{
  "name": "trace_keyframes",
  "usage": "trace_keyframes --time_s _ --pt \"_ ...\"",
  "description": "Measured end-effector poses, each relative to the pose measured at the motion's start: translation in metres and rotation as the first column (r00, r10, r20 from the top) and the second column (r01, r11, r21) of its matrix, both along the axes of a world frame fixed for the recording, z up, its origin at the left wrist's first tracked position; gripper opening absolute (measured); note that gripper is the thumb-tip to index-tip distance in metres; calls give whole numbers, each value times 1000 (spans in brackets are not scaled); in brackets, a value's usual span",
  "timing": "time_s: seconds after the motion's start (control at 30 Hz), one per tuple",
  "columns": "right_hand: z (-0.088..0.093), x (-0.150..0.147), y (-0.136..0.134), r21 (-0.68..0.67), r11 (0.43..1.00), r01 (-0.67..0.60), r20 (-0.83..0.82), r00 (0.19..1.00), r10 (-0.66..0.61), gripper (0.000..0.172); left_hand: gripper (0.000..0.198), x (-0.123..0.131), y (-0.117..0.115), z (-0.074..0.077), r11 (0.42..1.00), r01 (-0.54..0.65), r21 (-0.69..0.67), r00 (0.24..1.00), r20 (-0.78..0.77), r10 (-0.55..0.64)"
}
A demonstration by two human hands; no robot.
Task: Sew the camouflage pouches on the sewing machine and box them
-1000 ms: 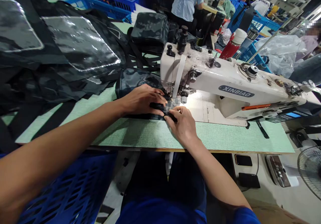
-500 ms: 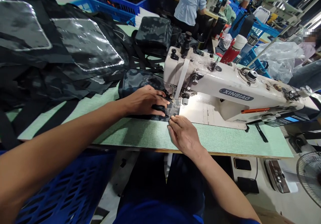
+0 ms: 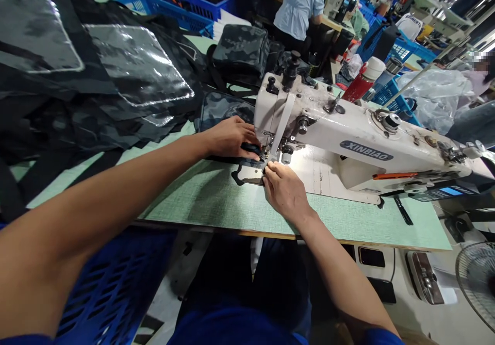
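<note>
resting at the centre of the head view, the left hand [image 3: 236, 140] curves over a dark item [image 3: 251, 147] beside the camouflage bag [image 3: 227, 106], which lies on the green table [image 3: 216, 211], left of the white sewing machine [image 3: 325, 128]; whether the hand pinches cannot be told. just to its right, the right hand [image 3: 286, 190] has its fingers close together, their grip hidden. glossy dark panels [image 3: 141, 66] fill the upper left.

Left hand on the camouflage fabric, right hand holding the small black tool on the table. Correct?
Not quite: the head view shows the right hand at the sewing machine, away from the small black tool on the table. The left hand is on the camouflage fabric.
</note>
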State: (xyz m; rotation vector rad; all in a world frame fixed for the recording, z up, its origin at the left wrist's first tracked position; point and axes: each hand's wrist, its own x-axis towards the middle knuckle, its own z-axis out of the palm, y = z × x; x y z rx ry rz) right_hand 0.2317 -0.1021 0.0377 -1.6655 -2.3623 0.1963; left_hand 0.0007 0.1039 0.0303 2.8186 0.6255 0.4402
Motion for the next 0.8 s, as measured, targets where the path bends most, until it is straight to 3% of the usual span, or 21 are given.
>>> trace_keyframes --time_s 0.17,0.3,0.53,0.8 --pt "3 5 11 0 1000 19 18 1000 -19 35 33 3 2 -4 998 -59 28 998 33 58" --pt "4 13 16 3 1000 13 -2 1000 -13 38 35 0 -19 -5 984 -145 101 989 9 145" --pt "2 22 22 43 999 -18 -16 1000 19 38 38 4 -53 -10 944 -320 82 946 78 314" --pt "-20 25 28 127 992 -9 -82 996 19 37 44 14 -71 10 896 -442 46 896 -31 443"
